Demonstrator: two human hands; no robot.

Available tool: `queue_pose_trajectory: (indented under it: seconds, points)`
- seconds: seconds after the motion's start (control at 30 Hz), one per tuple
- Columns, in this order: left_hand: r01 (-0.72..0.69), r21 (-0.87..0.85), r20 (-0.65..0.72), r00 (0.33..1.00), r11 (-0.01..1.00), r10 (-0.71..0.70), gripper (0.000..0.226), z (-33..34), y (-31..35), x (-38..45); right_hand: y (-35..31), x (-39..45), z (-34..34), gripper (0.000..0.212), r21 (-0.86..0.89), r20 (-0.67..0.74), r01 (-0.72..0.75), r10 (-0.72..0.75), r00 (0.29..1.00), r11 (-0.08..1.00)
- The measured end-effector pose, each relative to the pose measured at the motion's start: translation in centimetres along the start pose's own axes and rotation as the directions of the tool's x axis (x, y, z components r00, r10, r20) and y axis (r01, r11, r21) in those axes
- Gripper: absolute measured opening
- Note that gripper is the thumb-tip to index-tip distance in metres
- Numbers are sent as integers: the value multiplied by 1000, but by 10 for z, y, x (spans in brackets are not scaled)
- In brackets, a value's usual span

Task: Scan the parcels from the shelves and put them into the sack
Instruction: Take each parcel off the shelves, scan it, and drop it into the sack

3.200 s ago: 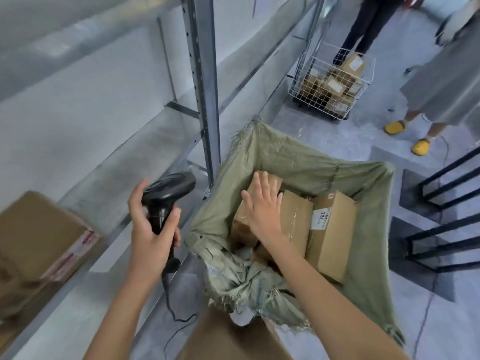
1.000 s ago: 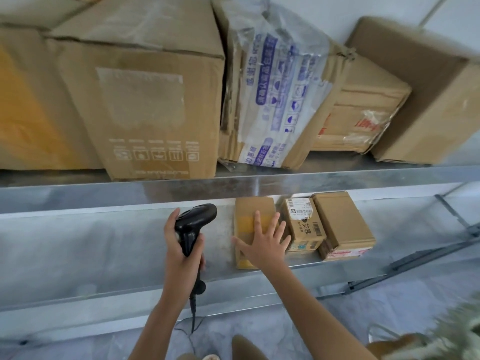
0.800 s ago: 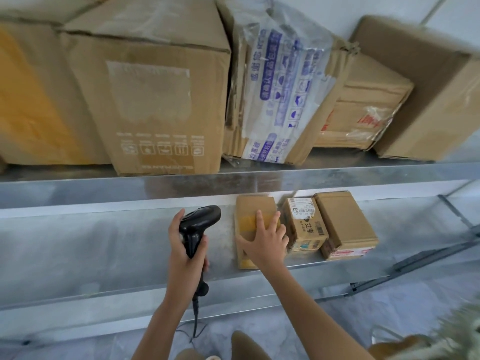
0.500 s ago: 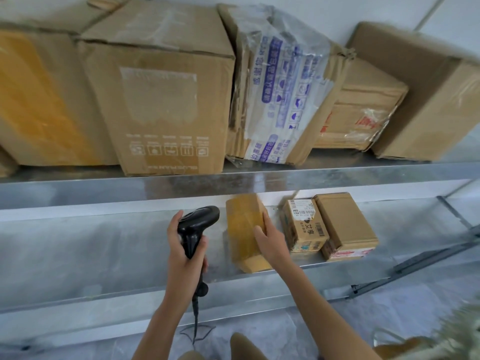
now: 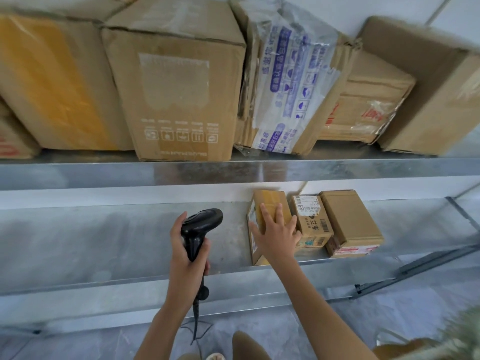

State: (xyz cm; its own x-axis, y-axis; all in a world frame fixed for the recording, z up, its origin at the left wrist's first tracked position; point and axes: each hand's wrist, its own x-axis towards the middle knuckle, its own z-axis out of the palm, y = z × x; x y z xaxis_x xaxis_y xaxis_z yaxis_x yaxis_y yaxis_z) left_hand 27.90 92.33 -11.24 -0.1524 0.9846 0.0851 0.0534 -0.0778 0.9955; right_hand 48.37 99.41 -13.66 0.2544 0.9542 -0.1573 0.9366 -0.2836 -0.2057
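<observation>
Shelf (image 5: 130, 229): left hand (image 5: 185, 258) grips scanner (image 5: 200, 227), right hand (image 5: 279, 237) lies flat, ungripping, on parcel (image 5: 270, 203); label faces sideways, scan may miss.

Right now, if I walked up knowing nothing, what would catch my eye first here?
Most likely the black handheld scanner gripped in the left hand at the middle of the picture, in front of the lower metal shelf. Just to its right, the right hand rests on a small brown parcel, first in a row of three. Above, big cardboard boxes crowd the upper shelf.
</observation>
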Motion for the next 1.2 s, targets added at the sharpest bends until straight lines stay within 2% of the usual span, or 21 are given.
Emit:
queue_pose_trajectory:
  seconds: [0.2,0.3,0.4,0.5,0.6,0.73,1.2]
  points:
    - [-20,-4,-13,1000,1000,20,75,-4,7,-8,11,3,-9,64,89,-36,-40,44,998,995]
    - [-43,0,-8,999,999,43,74,-7,12,-10,17,-1,-11,60,285,-72,-25,48,996,958]
    - [-65,1,-19,998,998,65,72,-8,17,-12,19,-15,-11,59,551,-194,108,1,981,828]
    - [-83,-11,-29,996,996,83,71,-7,23,-13,9,-38,-9,62,638,-357,283,-51,933,716]
    - [-95,-11,-24,995,995,94,70,-4,29,-17,0,-54,-4,63,659,-460,377,-47,887,651]
    - [-96,-31,-3,995,995,96,70,-4,33,-24,-6,-64,0,61,657,-524,424,-28,851,623]
    - [-138,-56,49,989,989,141,67,2,36,-39,0,-77,1,60,660,-499,399,-26,866,637]
